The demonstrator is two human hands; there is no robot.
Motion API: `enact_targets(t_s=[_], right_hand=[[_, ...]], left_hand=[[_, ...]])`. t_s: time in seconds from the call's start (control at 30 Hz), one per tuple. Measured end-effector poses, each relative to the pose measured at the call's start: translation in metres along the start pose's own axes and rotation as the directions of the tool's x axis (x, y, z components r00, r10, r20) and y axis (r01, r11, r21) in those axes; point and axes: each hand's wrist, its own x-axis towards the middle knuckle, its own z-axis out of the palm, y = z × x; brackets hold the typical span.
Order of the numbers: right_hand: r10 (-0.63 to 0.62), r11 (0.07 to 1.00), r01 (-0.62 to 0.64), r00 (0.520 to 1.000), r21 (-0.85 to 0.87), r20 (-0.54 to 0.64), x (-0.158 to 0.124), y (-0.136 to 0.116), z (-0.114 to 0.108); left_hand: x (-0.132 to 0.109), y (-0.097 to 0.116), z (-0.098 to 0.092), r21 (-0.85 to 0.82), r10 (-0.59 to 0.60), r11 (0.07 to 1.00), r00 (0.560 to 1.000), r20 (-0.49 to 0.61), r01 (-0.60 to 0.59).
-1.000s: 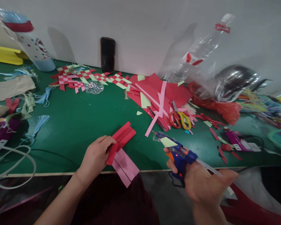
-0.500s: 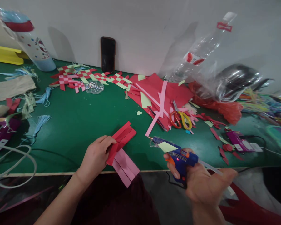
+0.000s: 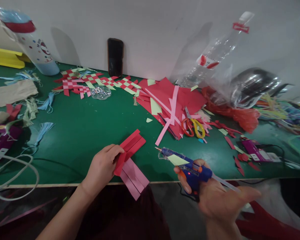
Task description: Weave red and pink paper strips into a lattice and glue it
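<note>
Pinched in my left hand (image 3: 103, 168) are folded paper strips: red strips (image 3: 133, 144) pointing up and right, and pink strips (image 3: 134, 179) hanging down over the table's front edge. My right hand (image 3: 215, 196) grips a blue hot glue gun (image 3: 187, 166), its nozzle aimed left toward the paper but apart from it. A pale green paper scrap (image 3: 177, 160) lies along the gun's side, and a clear glue stick (image 3: 225, 182) sticks out of its back, beside my raised thumb. A small red light shows on the gun's body.
Red paper sheets (image 3: 165, 91) with pink strips lie beyond the gun, beside scissors (image 3: 193, 125). Woven paper pieces (image 3: 92, 79) and a dish of beads (image 3: 100, 92) are at the back. A phone (image 3: 115, 56) leans on the wall; a clear bottle (image 3: 215, 55) stands right.
The glue gun in my right hand has shifted slightly, its nozzle a little left and lower, away from the pink strip's end. My left hand and its paper stay in place.
</note>
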Motion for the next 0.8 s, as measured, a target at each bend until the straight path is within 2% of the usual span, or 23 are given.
enact_targets(t_s=[0.4, 0.67, 0.8], right_hand=[[0.014, 0.999, -0.01, 0.997, -0.05, 0.082, -0.005, -0.014, 0.019], [-0.015, 0.996, 0.02, 0.998, -0.087, 0.063, -0.006, -0.021, 0.029], [0.033, 0.995, -0.029, 0.998, -0.092, 0.052, -0.003, -0.013, 0.025]], left_hand=[[-0.001, -0.001, 0.001, 0.007, -0.004, 1.0, 1.0, 0.007, 0.004], [0.0, 0.0, 0.0, -0.008, -0.025, 1.0, 1.0, 0.016, 0.025], [-0.001, -0.001, 0.003, -0.015, -0.06, 0.998, 0.998, 0.007, 0.06]])
